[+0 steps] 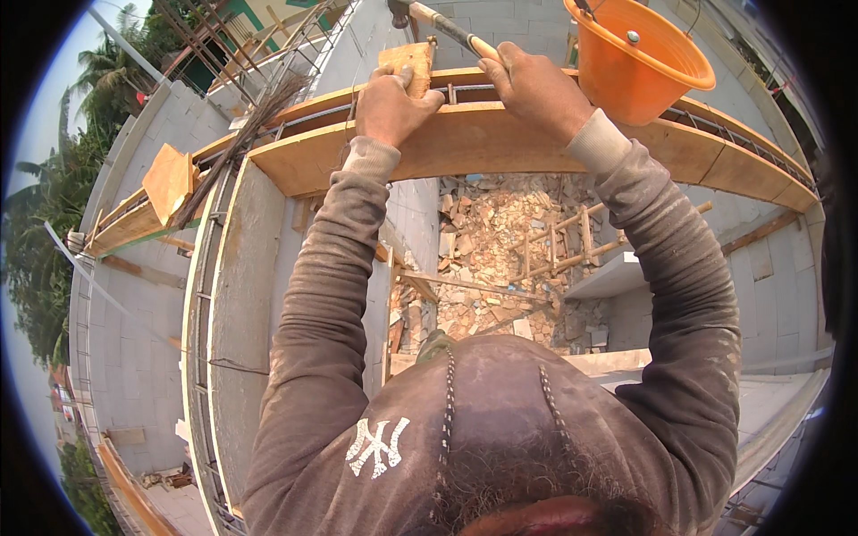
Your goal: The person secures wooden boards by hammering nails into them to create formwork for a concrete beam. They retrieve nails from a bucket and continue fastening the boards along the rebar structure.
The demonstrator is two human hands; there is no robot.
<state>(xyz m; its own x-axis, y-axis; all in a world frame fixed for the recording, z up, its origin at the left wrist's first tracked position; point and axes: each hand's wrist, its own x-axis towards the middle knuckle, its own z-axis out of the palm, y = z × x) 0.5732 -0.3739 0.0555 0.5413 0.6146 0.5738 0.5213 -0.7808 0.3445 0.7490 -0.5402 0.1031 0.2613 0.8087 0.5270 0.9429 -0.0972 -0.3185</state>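
Note:
My right hand [541, 96] is closed round the handle of a hammer [454, 32]. Its dark head lies up and to the left, near the top edge of the view. My left hand [393, 107] grips a short wooden block [407, 64], thumb on its face, over the far side of the formwork. Beneath both wrists runs the near formwork board [447, 147], with a second board behind it and steel bars in the gap. A small dark thing at the block's right edge is too small to make out. An orange bucket [639, 67] stands on the formwork right of my right hand.
Far below lies broken rubble [492, 241] with a wooden ladder-like frame [572, 239]. A bundle of thin dark rods [243, 134] crosses the formwork corner at left, near a wooden offcut [168, 183]. A grey concrete beam [239, 295] with bars alongside runs toward me. Grey block walls surround the drop.

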